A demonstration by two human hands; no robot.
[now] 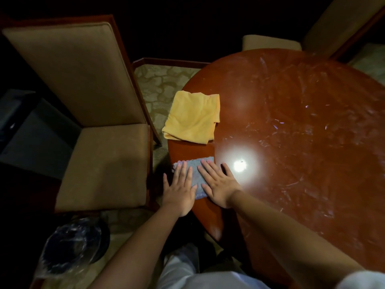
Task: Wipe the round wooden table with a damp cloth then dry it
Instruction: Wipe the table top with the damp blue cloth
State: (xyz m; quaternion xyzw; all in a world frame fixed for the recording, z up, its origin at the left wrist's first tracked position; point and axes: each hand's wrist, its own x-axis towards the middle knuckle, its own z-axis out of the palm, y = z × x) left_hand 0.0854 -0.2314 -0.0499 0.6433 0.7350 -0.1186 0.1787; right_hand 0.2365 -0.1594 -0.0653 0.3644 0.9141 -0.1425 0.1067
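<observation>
Two hands lie flat on one folded grey-blue cloth at the near left edge of the round wooden bench. The left hand presses the cloth's left part, its fingers straight and slightly spread, its heel past the bench edge. The right hand presses the cloth's right part, fingers straight and fanned, the outer ones touching bare wood. Neither hand pinches anything.

The cloth looks nubbly and is folded into a small rectangle; its left corner reaches the rim. Just beyond it, apart from it, lies one yellow cloth, loosely folded, with its left side hanging slightly over the bench edge.

The bench top is glossy red-brown, covered to the right and far side with pale streaks and smears, and a bright light glare sits just beside the right hand. That whole streaked stretch is open surface.

Left of the bench stands one tan upholstered chair, near the rim with a strip of patterned carpet between. A dark bin with a clear liner stands at the near left. A second chair's cushion shows at the far edge.
</observation>
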